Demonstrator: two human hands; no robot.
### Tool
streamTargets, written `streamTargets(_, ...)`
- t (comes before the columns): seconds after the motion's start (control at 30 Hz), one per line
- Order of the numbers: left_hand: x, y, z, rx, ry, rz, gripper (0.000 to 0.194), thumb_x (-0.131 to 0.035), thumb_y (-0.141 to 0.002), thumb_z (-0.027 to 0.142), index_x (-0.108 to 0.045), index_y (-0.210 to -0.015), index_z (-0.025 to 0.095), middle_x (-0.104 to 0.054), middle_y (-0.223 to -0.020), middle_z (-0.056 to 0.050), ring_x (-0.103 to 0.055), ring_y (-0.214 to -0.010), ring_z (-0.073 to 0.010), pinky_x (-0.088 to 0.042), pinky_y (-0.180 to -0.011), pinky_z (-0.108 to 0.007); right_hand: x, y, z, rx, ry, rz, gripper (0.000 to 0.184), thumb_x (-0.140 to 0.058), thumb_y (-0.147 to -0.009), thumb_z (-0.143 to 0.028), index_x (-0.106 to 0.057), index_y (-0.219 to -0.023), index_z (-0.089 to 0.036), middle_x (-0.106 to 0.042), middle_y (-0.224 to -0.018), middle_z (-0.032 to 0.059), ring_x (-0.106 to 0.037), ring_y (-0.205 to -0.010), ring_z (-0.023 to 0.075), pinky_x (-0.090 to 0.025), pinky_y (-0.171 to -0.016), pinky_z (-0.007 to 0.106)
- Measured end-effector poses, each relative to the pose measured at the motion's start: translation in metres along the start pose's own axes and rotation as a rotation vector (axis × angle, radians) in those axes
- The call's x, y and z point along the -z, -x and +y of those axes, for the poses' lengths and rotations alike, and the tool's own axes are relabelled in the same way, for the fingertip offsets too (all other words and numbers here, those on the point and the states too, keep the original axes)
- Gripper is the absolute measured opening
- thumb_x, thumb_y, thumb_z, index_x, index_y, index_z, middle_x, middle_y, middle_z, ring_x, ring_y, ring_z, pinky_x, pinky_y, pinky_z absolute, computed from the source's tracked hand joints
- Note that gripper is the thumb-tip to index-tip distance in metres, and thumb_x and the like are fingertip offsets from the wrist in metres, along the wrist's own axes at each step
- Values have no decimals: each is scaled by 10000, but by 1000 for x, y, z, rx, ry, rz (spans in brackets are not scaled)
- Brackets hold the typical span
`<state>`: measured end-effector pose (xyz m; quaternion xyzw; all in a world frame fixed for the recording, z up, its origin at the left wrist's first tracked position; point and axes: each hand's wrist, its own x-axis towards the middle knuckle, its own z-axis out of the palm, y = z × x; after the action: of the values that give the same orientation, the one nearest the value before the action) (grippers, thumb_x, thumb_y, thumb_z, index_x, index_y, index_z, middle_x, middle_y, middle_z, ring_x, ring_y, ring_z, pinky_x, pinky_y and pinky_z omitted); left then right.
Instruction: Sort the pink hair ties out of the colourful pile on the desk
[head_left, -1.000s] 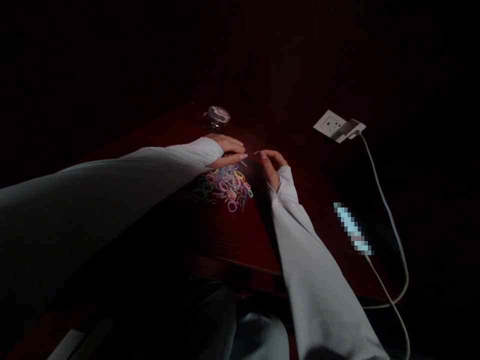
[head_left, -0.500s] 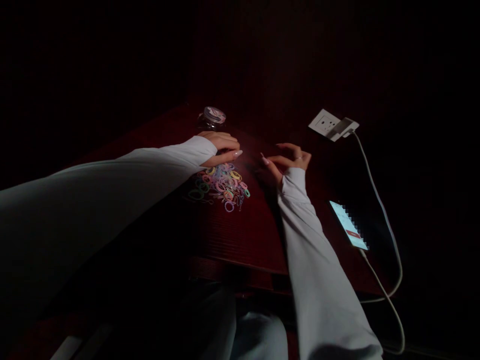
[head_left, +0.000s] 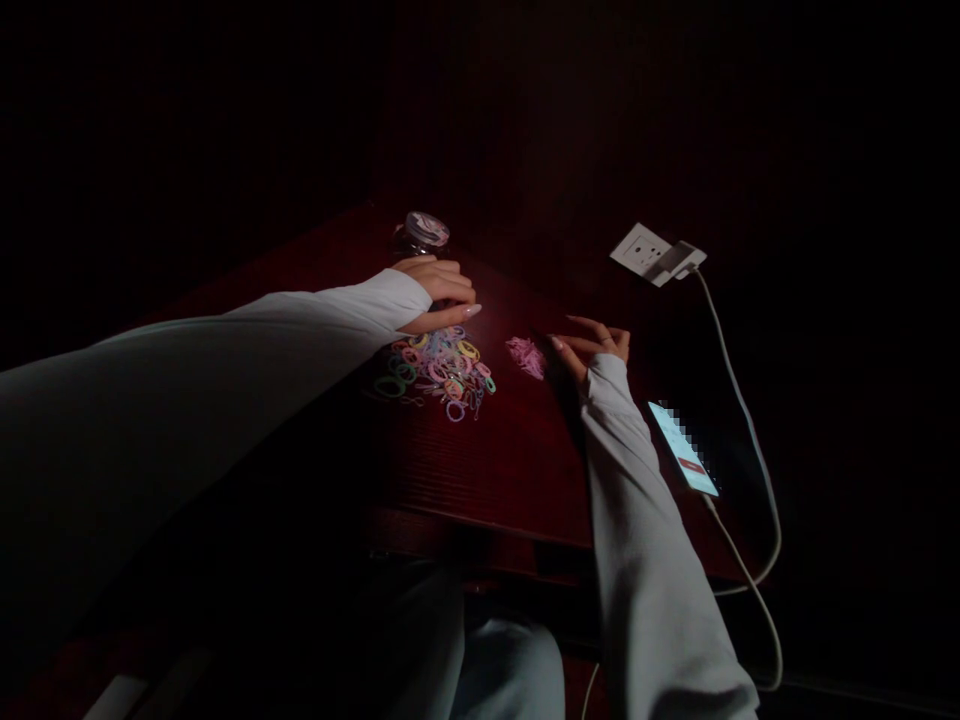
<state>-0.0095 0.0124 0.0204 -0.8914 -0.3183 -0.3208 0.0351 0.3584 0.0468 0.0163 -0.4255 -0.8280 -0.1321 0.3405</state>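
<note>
My left hand (head_left: 444, 293) rests at the back edge of a pile of small colourful hair ties (head_left: 450, 368). Its fingers bend downward, the thumb lies stretched out apart from them, and I see nothing held. To the right of that pile lies a small heap of pink hair ties (head_left: 526, 357). Just beside this heap is my right hand (head_left: 600, 345), with fingers extended and spread and nothing visible in them. A small round clear container (head_left: 426, 232) with a patterned top stands behind my left hand.
The dark red wooden table (head_left: 465, 480) ends at a front edge above my lap. On the right, a lit phone (head_left: 684, 448) has a white cable (head_left: 742, 390) near it. A charger (head_left: 681, 260) sits in a white wall socket (head_left: 637, 250). Surroundings are very dark.
My right hand has moved right and toward me, off the spot where the pink heap now shows. My left hand has hardly moved. The view has shifted slightly.
</note>
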Motion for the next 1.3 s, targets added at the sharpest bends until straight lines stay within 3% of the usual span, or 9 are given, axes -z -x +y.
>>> streamTargets(0.23,-2,2,1,-9,-56,27,544,-250,-1105,543,-673,-908,263,-772,-927,-46,-597,-942,-232,-404,-859,-387,-3,-8,25,-256,1,148,564,-509,-1054,-678,-836,-819,-285,-756,-978,90,-551,-1050,303,-467,-1033,550)
streamTargets(0.4,5,3,3,18,-160,45,539,-227,-1110,483,-616,-830,236,-726,-851,-77,-562,-879,-222,-395,-822,-388,-6,-9,-13,-153,-10,142,560,-494,-1066,-649,-793,-797,-259,-748,-872,72,-606,-963,269,-497,-976,474)
streamTargets(0.5,10,2,4,72,-154,59,534,-229,-1106,473,-546,-745,239,-674,-790,-66,-566,-843,-204,-412,-810,-365,0,-10,-51,96,-128,-135,431,-666,-979,-690,-819,-1036,-291,-800,-1033,55,-678,-999,273,-522,-989,468)
streamTargets(0.6,14,3,7,111,-145,67,554,-240,-1106,485,-512,-690,239,-657,-757,-54,-575,-805,-184,-427,-788,-347,5,-13,-76,279,-252,-319,687,-849,-811,-746,-756,-1331,-307,-792,-1261,79,-715,-1121,311,-544,-1043,488)
streamTargets(0.7,17,5,14,120,-123,88,573,-265,-1105,467,-547,-666,229,-668,-748,-54,-609,-787,-179,-436,-772,-341,-1,-15,-82,318,-317,-419,825,-903,-760,-730,-705,-1442,-310,-778,-1314,98,-725,-1188,324,-562,-1076,496)
streamTargets(0.83,23,8,29,173,-41,121,540,-337,-1091,441,-619,-683,228,-719,-786,-53,-683,-822,-189,-472,-798,-334,-25,-15,-84,278,-364,-475,662,-919,-812,-619,-760,-1368,-297,-801,-1220,100,-758,-1107,287,-607,-1004,453)
streamTargets(1.0,25,10,40,240,16,186,516,-393,-1074,436,-637,-666,234,-736,-790,-62,-697,-815,-196,-507,-810,-337,-51,-14,-92,223,-363,-424,378,-913,-863,-498,-830,-1165,-286,-817,-1056,77,-761,-936,256,-602,-875,402)
streamTargets(1.17,25,11,40,238,47,163,525,-408,-1069,444,-636,-648,226,-701,-750,-44,-681,-775,-181,-512,-802,-307,-54,-19,-96,183,-410,-421,228,-853,-920,-398,-847,-1079,-235,-820,-974,55,-743,-858,205,-555,-816,325)
streamTargets(1.3,26,12,40,257,61,190,533,-425,-1070,462,-651,-653,218,-692,-737,-39,-689,-769,-178,-511,-810,-309,-42,-22,-102,99,-508,-380,278,-844,-910,-469,-859,-1012,-211,-826,-946,63,-730,-830,191,-541,-783,307)
